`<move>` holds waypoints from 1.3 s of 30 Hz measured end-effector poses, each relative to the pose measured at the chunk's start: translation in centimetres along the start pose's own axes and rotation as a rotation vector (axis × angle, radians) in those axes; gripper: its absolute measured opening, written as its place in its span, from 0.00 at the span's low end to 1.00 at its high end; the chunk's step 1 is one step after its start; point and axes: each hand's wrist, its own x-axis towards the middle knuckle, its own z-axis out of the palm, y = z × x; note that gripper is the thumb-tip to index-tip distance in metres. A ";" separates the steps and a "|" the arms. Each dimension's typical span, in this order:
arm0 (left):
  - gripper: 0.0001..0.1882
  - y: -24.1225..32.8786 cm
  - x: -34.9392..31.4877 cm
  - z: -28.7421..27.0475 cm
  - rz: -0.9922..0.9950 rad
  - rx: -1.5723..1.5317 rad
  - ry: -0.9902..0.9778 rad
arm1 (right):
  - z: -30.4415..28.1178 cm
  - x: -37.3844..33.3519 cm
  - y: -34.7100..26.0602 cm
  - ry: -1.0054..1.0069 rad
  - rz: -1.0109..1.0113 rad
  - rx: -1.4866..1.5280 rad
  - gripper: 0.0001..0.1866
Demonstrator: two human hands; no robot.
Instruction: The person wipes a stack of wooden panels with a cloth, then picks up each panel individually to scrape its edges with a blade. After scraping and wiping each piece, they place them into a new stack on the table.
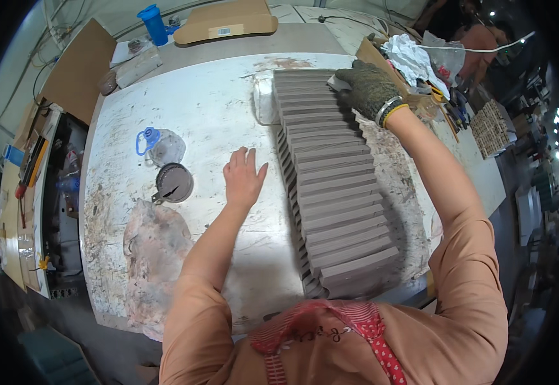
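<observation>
On the white table [221,109], the row of grey slats [340,186] could be skewed by uneven pressure from the gloved right hand [370,90], curled at its far end over a pale piece [336,83], grip undeterminable, the left hand [243,178] being loosely spread, empty, alongside.

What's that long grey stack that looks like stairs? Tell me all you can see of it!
The long grey stack is made of many flat, dull strips, set in a long row like little steps. I can't tell what they're made of. It lies on the white table, stretching from near the person's body toward the far side. The gloved right hand is at its far right corner; the bare left hand is apart from it.
</observation>
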 end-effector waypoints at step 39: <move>0.27 0.3 0.1 -0.4 -0.009 0.027 -0.044 | 0.3 4.2 0.0 0.165 -0.096 0.164 0.16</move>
